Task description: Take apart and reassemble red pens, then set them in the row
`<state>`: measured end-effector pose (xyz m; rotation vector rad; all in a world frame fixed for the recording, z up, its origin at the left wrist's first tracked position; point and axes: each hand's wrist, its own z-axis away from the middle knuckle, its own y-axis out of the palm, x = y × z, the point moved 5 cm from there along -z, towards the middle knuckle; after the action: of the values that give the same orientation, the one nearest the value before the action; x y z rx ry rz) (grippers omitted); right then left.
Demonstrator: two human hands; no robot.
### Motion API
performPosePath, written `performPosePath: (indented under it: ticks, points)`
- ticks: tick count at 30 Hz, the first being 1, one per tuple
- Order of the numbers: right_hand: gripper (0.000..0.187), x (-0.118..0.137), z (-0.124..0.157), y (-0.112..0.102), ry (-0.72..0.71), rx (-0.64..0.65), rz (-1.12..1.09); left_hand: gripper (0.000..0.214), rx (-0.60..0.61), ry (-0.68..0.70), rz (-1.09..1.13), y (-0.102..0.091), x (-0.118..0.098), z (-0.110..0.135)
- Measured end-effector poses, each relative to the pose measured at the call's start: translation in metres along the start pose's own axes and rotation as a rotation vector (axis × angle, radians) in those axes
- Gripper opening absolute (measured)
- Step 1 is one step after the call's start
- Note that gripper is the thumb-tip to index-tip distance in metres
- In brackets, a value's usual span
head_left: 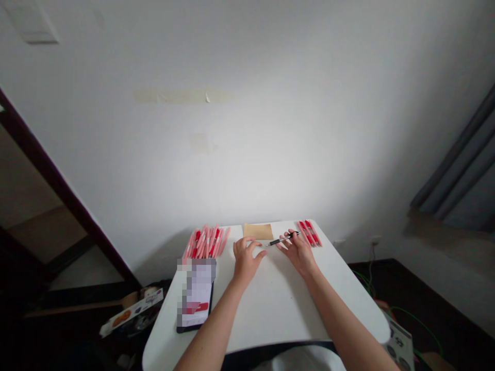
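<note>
My right hand (299,253) holds a black-and-clear pen (284,238) between thumb and fingers, its point turned left toward my other hand. Just left of that point is my left hand (246,257), its thumb and fingers curved with a gap between them; I see nothing held there. Beyond the hands, a tan piece of paper or card (258,231) lies by the wall. A heap of pink-and-red pens (207,242) rests at the table's far left. Several more red pens (309,233) lie side by side at the far right.
A phone or tablet (197,296), its screen blurred, lies on the left of the white table (278,309). The wall (247,170) stands right behind the table. On the floor are a printed box (133,312) at left and green cables (417,319) at right.
</note>
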<state>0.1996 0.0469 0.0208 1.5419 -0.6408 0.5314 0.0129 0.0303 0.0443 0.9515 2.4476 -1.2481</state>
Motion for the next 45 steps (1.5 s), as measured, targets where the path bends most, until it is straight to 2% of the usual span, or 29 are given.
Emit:
performPosePath:
  ticks: [8, 13, 16, 22, 26, 32, 40, 45]
  points:
    - [0.021, 0.007, -0.001, -0.003, -0.019, -0.004, -0.070, 0.020, 0.014, -0.006, -0.018, 0.002, 0.003, 0.000]
    - [0.041, 0.013, 0.003, 0.004, -0.022, 0.028, 0.036, 0.019, 0.012, -0.014, -0.038, 0.002, 0.004, 0.001]
    - [0.046, 0.016, 0.005, 0.006, -0.036, 0.036, 0.069, 0.019, 0.015, -0.026, -0.046, 0.002, 0.005, 0.002]
    - [0.037, 0.018, 0.005, 0.004, -0.063, 0.049, -0.043, 0.019, 0.043, -0.054, -0.046, 0.002, 0.006, 0.002]
    - [0.036, 0.019, 0.005, 0.003, -0.088, 0.042, 0.029, 0.018, 0.048, -0.065, -0.053, 0.002, 0.006, 0.003]
    - [0.045, 0.016, 0.006, 0.002, -0.070, 0.042, 0.105, 0.018, 0.064, -0.096, -0.052, 0.002, 0.006, 0.003]
    - [0.032, 0.013, 0.004, 0.001, -0.042, 0.081, -0.071, 0.017, 0.060, -0.102, -0.069, 0.001, 0.005, 0.003]
    - [0.036, 0.015, 0.005, 0.004, -0.050, 0.083, -0.053, 0.018, 0.072, -0.117, -0.087, 0.001, 0.006, 0.003]
